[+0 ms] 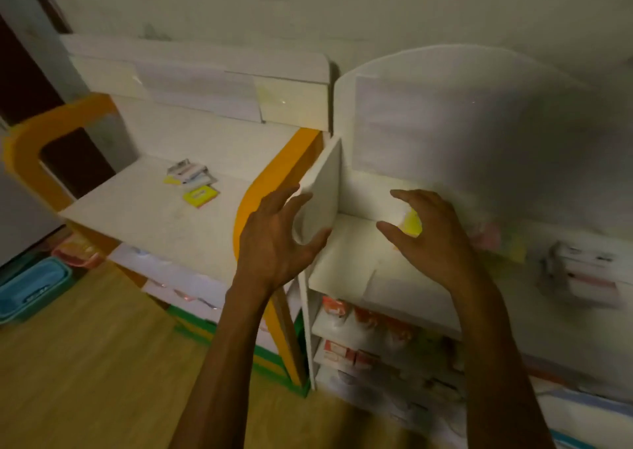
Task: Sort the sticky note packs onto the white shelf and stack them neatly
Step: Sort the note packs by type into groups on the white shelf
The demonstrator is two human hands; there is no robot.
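1. Surface: a white shelf (346, 260) fills the right of the frame, its top board at centre right under a tall curved back panel. A white divider panel (323, 188) stands on edge at its left end.
2. Room: a pale wall runs across the top; wood-look floor (85, 363) lies at lower left.
3. A second white desk with orange trim (154, 215) stands left of centre, just beside the shelf.
4. Sticky note packs (193, 183), yellow and pale ones, lie in a loose pile on that desk, well apart from both hands.
5. Left hand (274, 239): fingers spread and relaxed at the divider panel's lower edge, gripping nothing.
6. Right hand (431, 232): fingers curved over a yellow pack (412, 222) on the shelf board; whether they grip it cannot be told.
7. Blurred pink and yellow packs (503, 243) and a white box (582, 270) lie further right.
8. Lower shelves hold red-and-white packets (373, 325); a blue basket (30, 287) sits at left edge.
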